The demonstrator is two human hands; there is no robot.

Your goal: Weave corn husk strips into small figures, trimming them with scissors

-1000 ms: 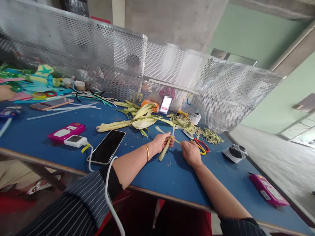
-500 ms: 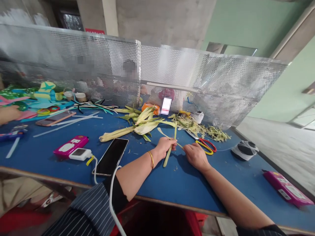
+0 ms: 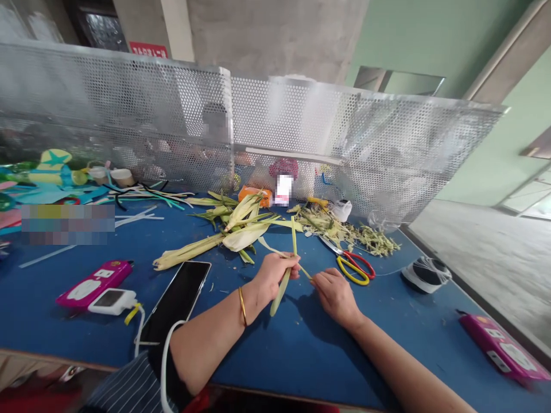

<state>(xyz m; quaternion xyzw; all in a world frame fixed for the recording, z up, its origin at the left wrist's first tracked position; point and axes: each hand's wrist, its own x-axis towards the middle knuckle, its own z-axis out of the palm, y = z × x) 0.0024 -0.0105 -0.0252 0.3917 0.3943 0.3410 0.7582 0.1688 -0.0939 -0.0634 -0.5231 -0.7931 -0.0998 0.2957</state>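
Observation:
My left hand, with a gold bracelet at the wrist, pinches crossed strips of corn husk. One husk strip runs nearly upright through its fingers, sticking out above and below. A thinner strip crosses it and stretches over to my right hand, whose fingers are closed on its end. Both hands are just above the blue table. Beyond them lies a heap of corn husks. Scissors with one red and one yellow handle rest open-bladed to the right of my right hand.
A black phone and a magenta power bank with a white cabled device lie left. Shredded husk is piled at the back, before a perforated metal screen. A wrapped dark bundle and another magenta power bank lie right.
The view has shifted, so the table's things appear lower and further left. Both hands keep hold of the husk strips in nearly the same pose. The co-worker's hand at far left no longer shows.

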